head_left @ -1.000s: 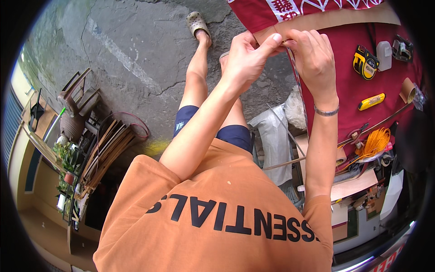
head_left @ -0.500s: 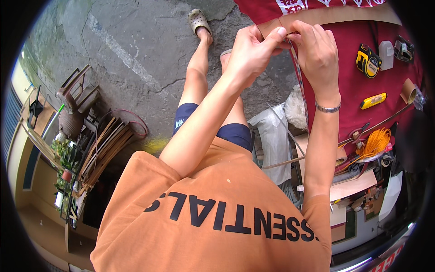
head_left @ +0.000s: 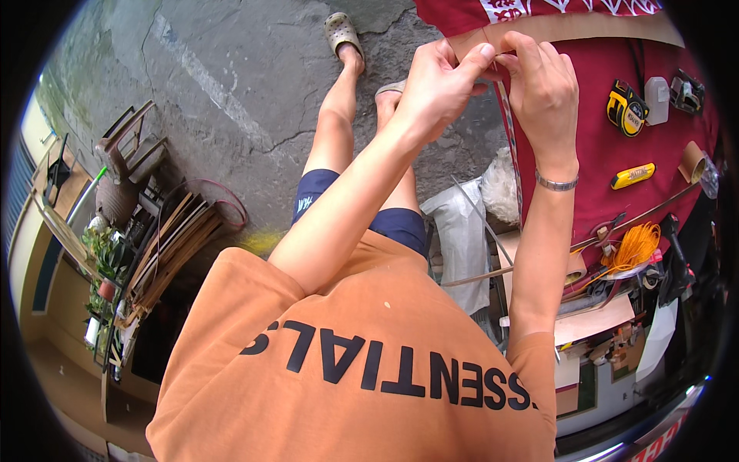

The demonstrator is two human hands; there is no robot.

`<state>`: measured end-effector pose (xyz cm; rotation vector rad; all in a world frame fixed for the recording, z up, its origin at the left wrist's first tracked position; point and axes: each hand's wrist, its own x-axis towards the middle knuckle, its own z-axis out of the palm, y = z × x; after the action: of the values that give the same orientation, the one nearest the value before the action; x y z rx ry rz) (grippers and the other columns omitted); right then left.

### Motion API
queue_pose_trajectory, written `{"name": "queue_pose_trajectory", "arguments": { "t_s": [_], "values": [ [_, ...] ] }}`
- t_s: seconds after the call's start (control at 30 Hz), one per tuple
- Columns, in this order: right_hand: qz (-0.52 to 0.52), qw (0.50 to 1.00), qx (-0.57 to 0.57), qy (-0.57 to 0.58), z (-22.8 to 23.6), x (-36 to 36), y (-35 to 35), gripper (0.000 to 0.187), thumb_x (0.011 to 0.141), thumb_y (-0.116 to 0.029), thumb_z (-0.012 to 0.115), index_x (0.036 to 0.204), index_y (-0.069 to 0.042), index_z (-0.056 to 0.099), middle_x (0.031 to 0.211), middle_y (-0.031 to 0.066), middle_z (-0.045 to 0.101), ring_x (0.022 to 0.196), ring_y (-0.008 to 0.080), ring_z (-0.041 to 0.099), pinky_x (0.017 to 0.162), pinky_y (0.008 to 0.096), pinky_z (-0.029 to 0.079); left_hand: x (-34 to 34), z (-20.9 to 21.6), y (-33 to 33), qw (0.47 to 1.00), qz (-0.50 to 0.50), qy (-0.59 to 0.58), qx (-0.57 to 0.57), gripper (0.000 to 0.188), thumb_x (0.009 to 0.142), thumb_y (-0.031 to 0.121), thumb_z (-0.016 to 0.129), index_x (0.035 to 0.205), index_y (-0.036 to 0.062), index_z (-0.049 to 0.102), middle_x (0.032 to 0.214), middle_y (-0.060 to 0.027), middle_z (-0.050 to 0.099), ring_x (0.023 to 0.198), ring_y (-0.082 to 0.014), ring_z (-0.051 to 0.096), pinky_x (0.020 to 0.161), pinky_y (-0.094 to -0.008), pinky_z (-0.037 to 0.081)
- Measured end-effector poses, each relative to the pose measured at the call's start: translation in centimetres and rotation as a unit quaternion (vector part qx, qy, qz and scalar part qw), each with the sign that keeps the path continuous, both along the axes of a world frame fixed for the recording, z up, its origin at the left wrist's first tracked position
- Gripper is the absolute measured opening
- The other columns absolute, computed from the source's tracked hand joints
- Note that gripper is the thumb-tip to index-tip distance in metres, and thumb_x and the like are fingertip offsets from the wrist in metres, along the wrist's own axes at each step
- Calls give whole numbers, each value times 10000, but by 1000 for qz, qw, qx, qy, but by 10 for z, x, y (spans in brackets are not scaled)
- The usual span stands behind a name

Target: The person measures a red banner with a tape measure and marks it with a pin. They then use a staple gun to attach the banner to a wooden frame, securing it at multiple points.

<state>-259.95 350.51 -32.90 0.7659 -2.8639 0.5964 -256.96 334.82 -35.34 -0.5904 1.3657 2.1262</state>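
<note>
At the table's left edge, my left hand point(head_left: 443, 86) and my right hand point(head_left: 543, 96) meet with thumbs and fingers pinched together. Whatever lies between the fingertips is too small and too covered to name. Directly behind the fingers runs a long, flat tan strip point(head_left: 593, 28), its left end next to my left fingers. A dark red cloth point(head_left: 589, 146) covers the table under my right hand. Beyond the strip lies red fabric with a white pattern point(head_left: 531, 9). My right wrist wears a metal-banded watch point(head_left: 557, 184).
On the red cloth lie a yellow-black tape measure point(head_left: 627, 108), a clear plastic bottle point(head_left: 657, 101), a yellow cutter point(head_left: 633, 175), a tan roll point(head_left: 692, 163) and orange cord point(head_left: 635, 246). A white sack point(head_left: 459, 245) stands beside the table. Wooden strips point(head_left: 173, 250) are stacked at the left.
Both hands stay pinched together at the tan strip, with only slight finger movement. The whole view has shifted a little, and my feet show slightly more.
</note>
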Motion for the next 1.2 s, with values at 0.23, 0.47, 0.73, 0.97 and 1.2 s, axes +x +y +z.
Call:
{"name": "queue_pose_trajectory", "arguments": {
  "t_s": [0.23, 0.47, 0.73, 0.97, 1.2],
  "values": [
    [0, 1000, -13, -9, 1, -2, 2, 210, 873, -86, 694, 1057, -111, 595, 833, -6, 650, 761, 183, 619, 643, 352, 423, -5, 4, -3, 1000, -4, -20, -1, 404, 998, 327, 660, 1220, -10, 658, 1098, -88, 726, 996, -184, 714, 854, -338, 591],
    [42, 996, -71, 24, -7, -10, 9, 340, 830, -84, 739, 1158, -121, 653, 822, 46, 592, 769, 209, 611, 658, 355, 481, -17, 10, -15, 988, -7, -38, -147, 543, 851, 465, 797, 1049, -32, 708, 879, -45, 709, 794, -95, 614, 703, -294, 502],
    [31, 998, -41, 19, -8, -6, 22, 347, 800, -83, 764, 1138, -122, 698, 857, 38, 523, 728, 201, 562, 646, 340, 492, -107, 66, -115, 885, -93, 293, -348, 504, 819, 414, 815, 1041, -4, 645, 976, -110, 610, 901, -163, 557, 782, -306, 473],
    [-12, 997, -75, 0, -11, 0, 21, 313, 800, -62, 723, 1111, -105, 723, 1072, 51, 619, 815, 204, 589, 685, 349, 487, -386, 12, -154, 439, 47, 541, -716, 689, 863, 501, 741, 1204, -83, 603, 1179, -300, 656, 1108, -372, 644, 993, -414, 493],
    [-47, 996, -81, -11, -6, 5, 23, 258, 833, -93, 718, 1090, -111, 738, 1229, 29, 666, 851, 195, 612, 699, 344, 461, -374, 30, -108, 613, -276, 349, -653, 764, 833, 717, 635, 1042, -17, 663, 1061, -272, 696, 1012, -384, 667, 873, -452, 505]
  ]
}}
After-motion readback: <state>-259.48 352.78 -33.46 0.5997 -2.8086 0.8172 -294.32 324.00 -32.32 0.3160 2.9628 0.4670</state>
